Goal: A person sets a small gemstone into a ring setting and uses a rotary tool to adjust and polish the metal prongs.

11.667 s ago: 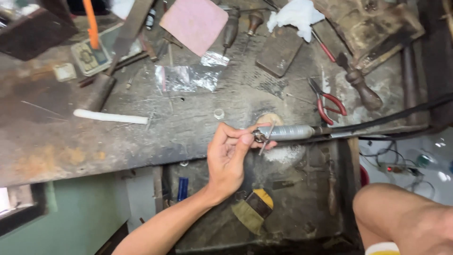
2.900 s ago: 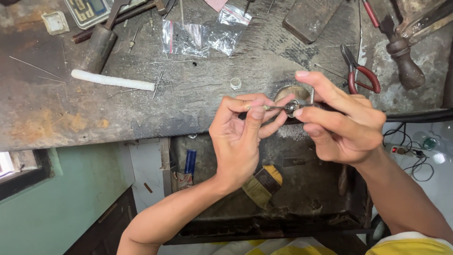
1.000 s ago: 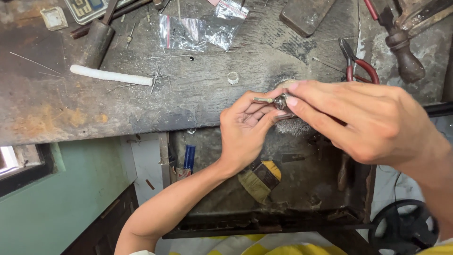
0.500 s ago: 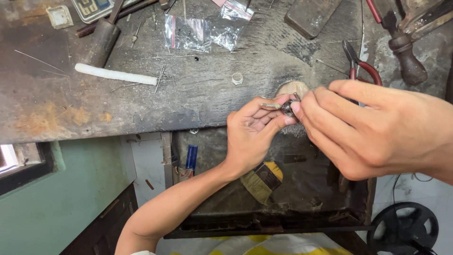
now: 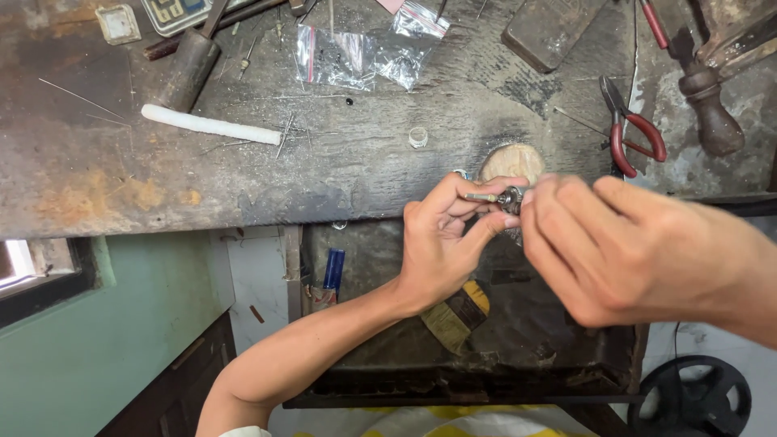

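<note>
My left hand (image 5: 441, 251) reaches up from below the bench edge, thumb and fingers pinched on a small metal tool tip (image 5: 508, 199) with a thin pin sticking out to its left. My right hand (image 5: 623, 251) comes in from the right. Its fingertips close on the same tip from the other side and cover the rest of the tool. Both hands meet just in front of a pale wooden peg (image 5: 511, 161) at the edge of the worn dark workbench (image 5: 121, 186).
On the bench lie red-handled pliers (image 5: 633, 133), a white rod (image 5: 210, 124), a hammer (image 5: 190, 65), clear plastic bags (image 5: 356, 57), a small white ring (image 5: 418, 137), a dark block (image 5: 550, 28) and a wooden-handled tool (image 5: 714, 113). Below hangs a dark tray (image 5: 453, 388) holding a brush (image 5: 460, 311).
Early on only my left hand held the long metal handpiece. My right hand then joined it at the tip. Over the last second both hands stay pinched there, shifting slightly to the right.
</note>
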